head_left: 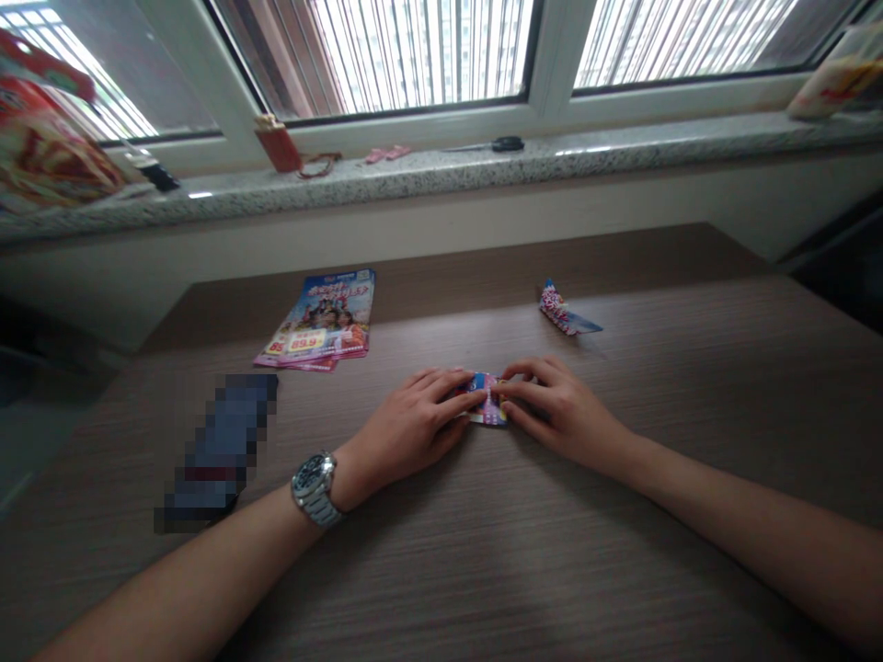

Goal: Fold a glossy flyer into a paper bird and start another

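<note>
A small folded paper leaflet (488, 411), printed in blue, pink and white, lies on the table between my two hands. My left hand (431, 411) comes from the left, with its fingers pressed together and their tips holding the leaflet's left part down. A metal watch (315, 487) sits on that wrist. From the right, my right hand (552, 402) has bent fingers and thumb on the leaflet's right edge. The fingers of both hands hide much of the paper. Beyond my right hand stands a folded paper piece (562, 311) with a similar colourful print.
A stack of printed flyers (324, 317) lies at the far left of the brown table (441, 570). Nearer is a dark pixelated object (224, 446). On the stone windowsill (441, 170) are a red container (277, 145), pink pieces (386, 154), scissors (507, 144) and food bags.
</note>
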Available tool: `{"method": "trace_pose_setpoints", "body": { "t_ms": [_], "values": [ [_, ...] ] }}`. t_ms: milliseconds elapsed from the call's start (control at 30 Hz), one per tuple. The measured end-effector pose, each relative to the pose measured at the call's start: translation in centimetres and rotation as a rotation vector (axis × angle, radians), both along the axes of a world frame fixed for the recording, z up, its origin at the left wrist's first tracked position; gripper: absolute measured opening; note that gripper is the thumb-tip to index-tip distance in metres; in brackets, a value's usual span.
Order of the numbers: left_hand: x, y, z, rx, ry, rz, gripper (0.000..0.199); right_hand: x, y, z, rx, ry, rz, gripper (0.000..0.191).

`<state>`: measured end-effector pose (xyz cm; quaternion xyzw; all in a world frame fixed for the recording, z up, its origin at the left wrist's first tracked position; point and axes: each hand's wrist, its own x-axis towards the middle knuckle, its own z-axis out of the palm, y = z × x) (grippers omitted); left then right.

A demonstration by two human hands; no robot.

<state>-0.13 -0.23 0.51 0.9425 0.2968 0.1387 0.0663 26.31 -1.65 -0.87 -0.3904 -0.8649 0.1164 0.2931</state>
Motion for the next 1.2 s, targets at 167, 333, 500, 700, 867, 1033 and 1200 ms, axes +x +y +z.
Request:
{"method": "trace_pose_setpoints", "body": {
  "t_ms": [167,333,500,700,867,1033,1200],
  "values": [
    [-0.1,0.1,-0.1,-0.023,-0.003,-0.011,0.046,0.2,0.2,-0.4,0.025,-0.017,-0.034,0.029],
    [-0.1,0.2,-0.3,-0.014,-0.014,-0.037,0.045,0.3,0.4,-0.8,0.018,-0.025,-0.079,0.029],
    [-0.1,0.2,-0.5,-0.024,-0.027,-0.053,0.045,0.3,0.5,-0.7,-0.028,-0.007,-0.125,0.023],
    [-0.1,0.1,-0.6,-0.052,-0.042,-0.076,0.044,0.3,0.6,-0.6,-0.067,-0.006,-0.139,0.02],
    [-0.1,0.1,-0.6,-0.051,-0.042,-0.082,0.045,0.3,0.7,-0.7,-0.076,0.0,-0.143,0.017],
    [-0.1,0.1,-0.2,-0.021,-0.024,-0.069,0.044,0.3,0.7,-0.7,-0.069,0.005,-0.134,0.015],
    [0.0,0.0,0.6,0.031,0.018,-0.11,0.045,0.2,0.7,-0.6,-0.06,-0.008,-0.135,0.015]
  ]
}}
